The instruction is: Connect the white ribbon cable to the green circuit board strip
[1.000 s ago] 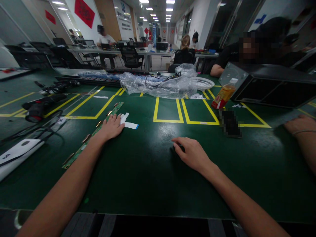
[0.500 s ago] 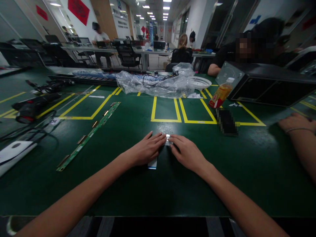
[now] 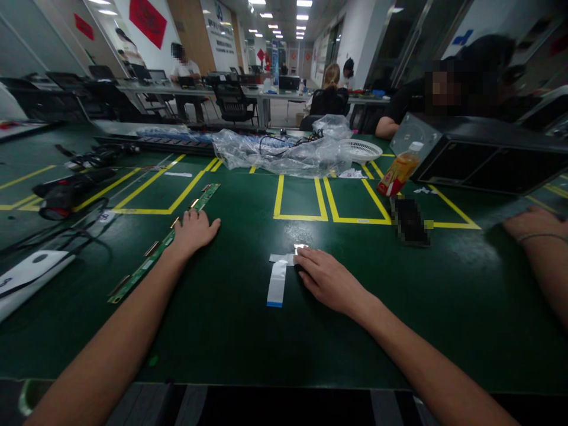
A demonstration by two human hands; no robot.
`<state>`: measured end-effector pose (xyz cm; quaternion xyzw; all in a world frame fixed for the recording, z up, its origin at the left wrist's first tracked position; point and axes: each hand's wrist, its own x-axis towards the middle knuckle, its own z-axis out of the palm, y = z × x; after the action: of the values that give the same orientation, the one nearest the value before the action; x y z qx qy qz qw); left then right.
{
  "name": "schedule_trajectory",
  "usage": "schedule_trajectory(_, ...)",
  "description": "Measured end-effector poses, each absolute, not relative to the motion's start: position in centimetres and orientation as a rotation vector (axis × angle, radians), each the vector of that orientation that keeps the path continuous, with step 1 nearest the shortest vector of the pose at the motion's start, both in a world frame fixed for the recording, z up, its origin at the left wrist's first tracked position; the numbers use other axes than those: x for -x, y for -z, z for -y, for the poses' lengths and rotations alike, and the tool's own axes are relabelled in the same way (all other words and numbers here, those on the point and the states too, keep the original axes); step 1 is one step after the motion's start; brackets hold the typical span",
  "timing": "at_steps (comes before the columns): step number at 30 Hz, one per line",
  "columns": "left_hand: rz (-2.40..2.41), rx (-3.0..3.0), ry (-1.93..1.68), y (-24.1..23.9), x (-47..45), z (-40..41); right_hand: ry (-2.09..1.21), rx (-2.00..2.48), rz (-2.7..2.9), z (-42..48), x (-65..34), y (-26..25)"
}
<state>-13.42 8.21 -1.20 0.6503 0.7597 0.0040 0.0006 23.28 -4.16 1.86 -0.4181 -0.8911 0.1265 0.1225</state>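
Observation:
A white flat ribbon cable [image 3: 277, 281] with a blue end lies on the green table in front of me. My right hand [image 3: 326, 279] rests palm down beside it, fingertips touching its upper end near a small shiny connector [image 3: 300, 247]. My left hand [image 3: 193, 231] lies flat, fingers together, on a long narrow green circuit strip [image 3: 146, 264] that runs diagonally at the left. Neither hand grips anything.
Crumpled clear plastic with cables [image 3: 284, 154], a white fan grille [image 3: 362, 149], a tilted juice bottle [image 3: 398, 171], a dark phone [image 3: 409, 220] and a black case [image 3: 488, 155] lie beyond yellow floor-tape boxes. Black tools and cords [image 3: 62, 198] sit left. Another person's hand [image 3: 532, 225] rests at right.
My left hand carried the ribbon cable from beside the green strip to the table centre, left it by my right hand, then went back to the strip.

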Motion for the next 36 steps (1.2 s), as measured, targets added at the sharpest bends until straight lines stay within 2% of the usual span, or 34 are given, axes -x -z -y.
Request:
schedule_trajectory(15,-2.445,-2.031,-0.181,1.4,13.6,-9.4,-0.387,1.221,2.639,4.2,-23.4,-1.8)
schedule_trajectory(19,-2.127,-2.236,-0.139,1.0,11.3,-8.7,-0.401,1.216,2.631,4.4,-23.2,-1.8)
schedule_trajectory(27,-0.919,-2.626,-0.032,-1.6,0.9,-1.4,-0.312,1.19,2.643,5.0,-22.4,-2.1)
schedule_trajectory(36,-0.786,-2.634,-0.129,-1.0,0.7,-1.2,-0.155,1.356,2.637,6.0,-21.2,-1.4)
